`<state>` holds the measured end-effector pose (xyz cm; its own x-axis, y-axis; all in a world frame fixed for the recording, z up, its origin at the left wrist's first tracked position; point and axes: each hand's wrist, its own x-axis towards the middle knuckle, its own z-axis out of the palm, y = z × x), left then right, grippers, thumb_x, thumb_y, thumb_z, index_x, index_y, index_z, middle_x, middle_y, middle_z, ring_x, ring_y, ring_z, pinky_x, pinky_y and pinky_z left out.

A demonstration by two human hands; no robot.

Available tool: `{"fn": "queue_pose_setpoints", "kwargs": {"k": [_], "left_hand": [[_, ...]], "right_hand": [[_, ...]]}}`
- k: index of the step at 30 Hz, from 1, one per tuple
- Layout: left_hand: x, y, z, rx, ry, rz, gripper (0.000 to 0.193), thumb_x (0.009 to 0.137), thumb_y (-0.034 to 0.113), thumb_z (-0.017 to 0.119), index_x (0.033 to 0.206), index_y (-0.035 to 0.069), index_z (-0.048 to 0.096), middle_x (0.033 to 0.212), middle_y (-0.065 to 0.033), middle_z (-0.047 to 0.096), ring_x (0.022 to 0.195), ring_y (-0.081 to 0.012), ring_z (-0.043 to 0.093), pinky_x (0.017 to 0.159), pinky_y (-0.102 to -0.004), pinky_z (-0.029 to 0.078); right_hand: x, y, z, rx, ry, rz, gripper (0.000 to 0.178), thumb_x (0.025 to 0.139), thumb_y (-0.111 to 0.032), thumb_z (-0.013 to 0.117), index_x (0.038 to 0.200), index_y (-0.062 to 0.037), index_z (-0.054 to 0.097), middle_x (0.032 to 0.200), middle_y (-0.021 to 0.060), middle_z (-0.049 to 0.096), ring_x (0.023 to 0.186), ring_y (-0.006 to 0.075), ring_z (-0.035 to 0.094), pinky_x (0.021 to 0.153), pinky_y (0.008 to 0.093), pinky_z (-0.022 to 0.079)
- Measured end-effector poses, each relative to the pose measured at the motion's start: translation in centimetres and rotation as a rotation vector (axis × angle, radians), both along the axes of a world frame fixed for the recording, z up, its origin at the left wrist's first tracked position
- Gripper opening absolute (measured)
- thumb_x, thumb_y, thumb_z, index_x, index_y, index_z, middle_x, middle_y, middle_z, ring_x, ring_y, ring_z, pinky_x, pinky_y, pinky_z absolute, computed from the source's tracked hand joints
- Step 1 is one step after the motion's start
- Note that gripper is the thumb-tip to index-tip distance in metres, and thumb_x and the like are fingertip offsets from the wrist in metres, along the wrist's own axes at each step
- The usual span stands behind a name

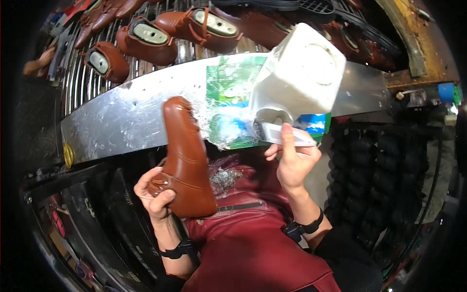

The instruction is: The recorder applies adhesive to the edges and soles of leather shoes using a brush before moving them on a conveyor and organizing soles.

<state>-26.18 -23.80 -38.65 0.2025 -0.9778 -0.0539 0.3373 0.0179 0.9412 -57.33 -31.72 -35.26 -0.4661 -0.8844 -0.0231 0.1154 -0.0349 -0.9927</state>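
Note:
My left hand [156, 194] is closed around the ankle end of a brown leather shoe [187, 155], whose toe points up and away from me. Its laces side faces the fingers. Between the thumb and fingers of my right hand [297, 163] is a white-handled brush [294, 138]; a dark patch at its left end looks like bristles. That end lies at the opening of a white plastic jug [304, 70], which is tilted on the bench. What the jug holds is hard to make out.
Several brown shoes with pale lasts [151, 34] stand on a slatted rack behind the metal bench [141, 114]. Green-and-blue sheeting [228, 92] lies under the jug. Black soles [316, 7] sit at the back. A dark red apron [243, 248] covers my lap. Another person's hand [47, 56] shows far left.

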Motion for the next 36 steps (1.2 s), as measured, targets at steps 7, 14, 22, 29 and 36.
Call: {"fn": "queue_pose_setpoints", "kwargs": {"k": [7, 14, 22, 29, 36], "left_hand": [[-1.7, 1.0, 1.3, 0.065, 0.116, -0.118, 0.058, 0.063, 0.003, 0.083, 0.119, -0.007, 0.072, 0.105, -0.0209, 0.079, 0.09, -0.0245, 0.078, 0.088, -0.035, 0.061], [-1.9, 1.5, 0.5, 0.059, 0.285, -0.094, 0.054, 0.075, 0.011, 0.08, 0.124, -0.008, 0.068, 0.111, -0.0207, 0.076, 0.097, -0.0283, 0.076, 0.092, -0.0424, 0.062], [-2.4, -0.9, 0.8, 0.085, 0.34, -0.116, 0.044, 0.095, 0.019, 0.068, 0.13, -0.007, 0.064, 0.115, -0.0175, 0.075, 0.101, -0.0268, 0.075, 0.094, -0.0394, 0.06], [-2.3, -1.3, 2.4, 0.086, 0.31, -0.031, 0.032, 0.101, 0.016, 0.062, 0.124, -0.005, 0.066, 0.108, -0.013, 0.075, 0.089, -0.0193, 0.074, 0.08, -0.0311, 0.06], [-2.9, -1.1, 4.2, 0.2, 0.366, 0.032, 0.028, 0.104, 0.02, 0.06, 0.12, -0.001, 0.068, 0.106, -0.012, 0.075, 0.087, -0.0178, 0.074, 0.08, -0.0303, 0.062]], "right_hand": [[-0.1, -2.6, 4.1, 0.091, -0.663, 0.281, 0.023, 0.097, -0.018, 0.069, 0.096, 0.0044, 0.068, 0.078, 0.0159, 0.072, 0.047, 0.0236, 0.062, 0.04, 0.0311, 0.045], [0.7, 1.3, 5.6, 0.069, -0.403, 0.502, 0.013, 0.092, -0.005, 0.071, 0.091, 0.0073, 0.071, 0.083, 0.0146, 0.074, 0.054, 0.0142, 0.064, 0.047, 0.0257, 0.049], [2.2, 7.7, 5.2, -0.234, -0.041, 0.765, 0.012, 0.089, -0.002, 0.073, 0.091, 0.009, 0.069, 0.088, 0.0235, 0.075, 0.074, 0.0229, 0.075, 0.068, 0.0331, 0.061], [1.8, 7.4, 8.4, 0.024, -0.122, 0.789, 0.008, 0.09, 0.0, 0.072, 0.091, 0.0077, 0.07, 0.094, 0.0241, 0.075, 0.067, 0.0183, 0.069, 0.062, 0.0298, 0.058], [1.6, 6.8, 8.6, -0.272, 0.095, 0.887, 0.017, 0.078, 0.0, 0.078, 0.091, 0.009, 0.071, 0.09, 0.023, 0.075, 0.078, 0.0234, 0.073, 0.07, 0.033, 0.058]]}}
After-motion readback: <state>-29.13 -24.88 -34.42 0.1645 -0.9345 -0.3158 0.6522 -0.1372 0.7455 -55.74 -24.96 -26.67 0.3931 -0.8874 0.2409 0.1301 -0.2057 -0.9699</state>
